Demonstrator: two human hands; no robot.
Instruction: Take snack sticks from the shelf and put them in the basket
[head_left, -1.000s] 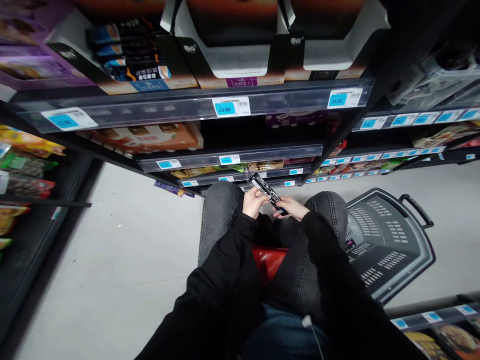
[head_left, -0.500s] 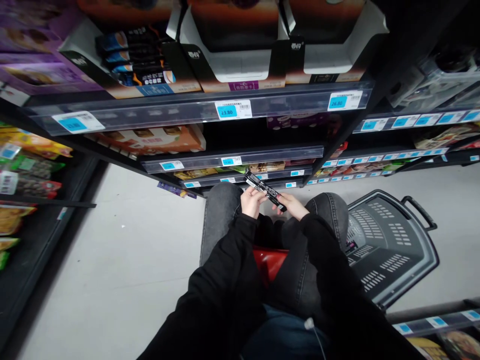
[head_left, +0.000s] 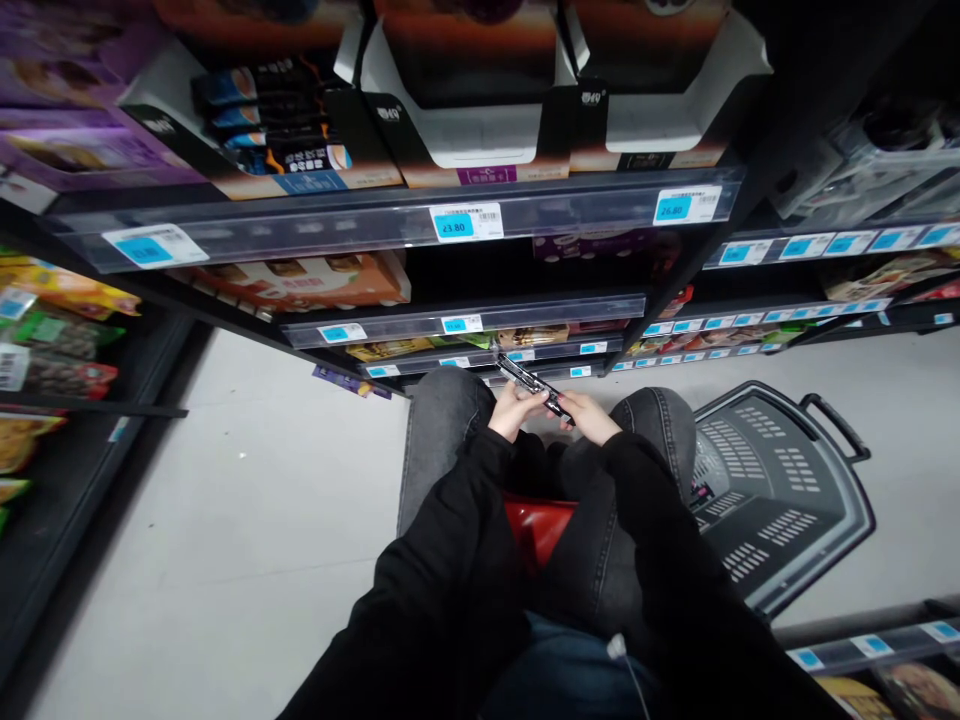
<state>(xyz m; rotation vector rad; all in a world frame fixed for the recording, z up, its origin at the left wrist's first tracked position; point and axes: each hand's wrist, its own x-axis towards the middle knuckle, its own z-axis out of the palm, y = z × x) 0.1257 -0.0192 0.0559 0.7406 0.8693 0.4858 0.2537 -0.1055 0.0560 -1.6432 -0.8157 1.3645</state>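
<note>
A slim black packet (head_left: 526, 378) with pale printing is held in front of my knees, slanting from upper left to lower right. My left hand (head_left: 513, 411) is closed on its middle, thumb on top. On the lower right end, my right hand (head_left: 591, 418) also grips the packet, close beside the left one. The fingers beneath it are partly hidden. Beyond, on the shelf above, an open display box (head_left: 360, 160) contains several similar dark stick packets (head_left: 281, 115) with blue and orange marks.
A grey shopping basket (head_left: 817, 530) with a black handle stands on the floor by my right knee. Shelves with price tags (head_left: 466, 222) rise just ahead. Another shelf of bagged snacks (head_left: 60, 350) is at left. A red surface (head_left: 538, 530) shows between my legs.
My left hand has slid right along the packet, nearer my right hand. The packet has turned slightly and its upper end sits a little lower. The right hand has barely moved.
</note>
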